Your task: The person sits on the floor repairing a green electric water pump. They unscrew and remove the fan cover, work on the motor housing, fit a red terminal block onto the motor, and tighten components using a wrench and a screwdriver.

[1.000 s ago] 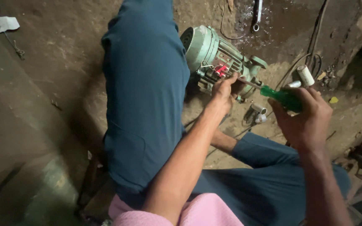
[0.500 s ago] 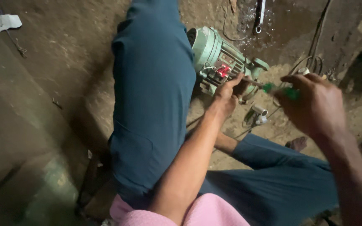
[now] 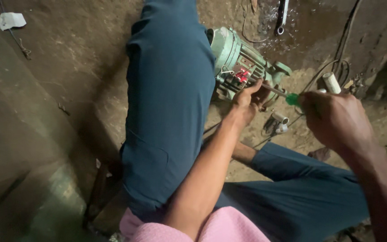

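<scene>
A green-handled screwdriver point(image 3: 287, 96) is gripped in the right hand point(image 3: 334, 118). The green electric motor point(image 3: 238, 67) is steadied by the left hand point(image 3: 247, 98), fingers curled at its terminals; the blade should be kept square

The right hand point(image 3: 334, 118) hid most of the green screwdriver handle point(image 3: 292, 99), the left hand point(image 3: 248, 99) covered its tip, and the leg point(image 3: 171, 89) concealed part of the motor point(image 3: 236, 60).
</scene>
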Demonstrator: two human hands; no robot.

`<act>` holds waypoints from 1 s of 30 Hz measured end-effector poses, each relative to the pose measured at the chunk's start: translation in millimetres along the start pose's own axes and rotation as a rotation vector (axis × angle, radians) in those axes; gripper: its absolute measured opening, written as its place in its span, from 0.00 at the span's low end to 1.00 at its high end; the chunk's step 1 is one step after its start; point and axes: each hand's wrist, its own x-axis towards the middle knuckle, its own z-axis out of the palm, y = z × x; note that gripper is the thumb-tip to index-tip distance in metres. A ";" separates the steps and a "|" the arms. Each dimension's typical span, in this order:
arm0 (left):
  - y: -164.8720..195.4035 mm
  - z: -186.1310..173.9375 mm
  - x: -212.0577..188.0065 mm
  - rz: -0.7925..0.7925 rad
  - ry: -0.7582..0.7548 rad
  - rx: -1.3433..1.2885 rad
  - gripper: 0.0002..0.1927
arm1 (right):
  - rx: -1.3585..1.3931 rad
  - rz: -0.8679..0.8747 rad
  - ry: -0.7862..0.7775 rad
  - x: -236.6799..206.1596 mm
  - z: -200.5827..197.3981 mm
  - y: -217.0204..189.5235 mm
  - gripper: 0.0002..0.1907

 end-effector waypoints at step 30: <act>-0.4 -3.0 4.4 0.068 0.016 0.046 0.09 | 0.022 -0.220 0.212 4.9 8.8 8.3 0.12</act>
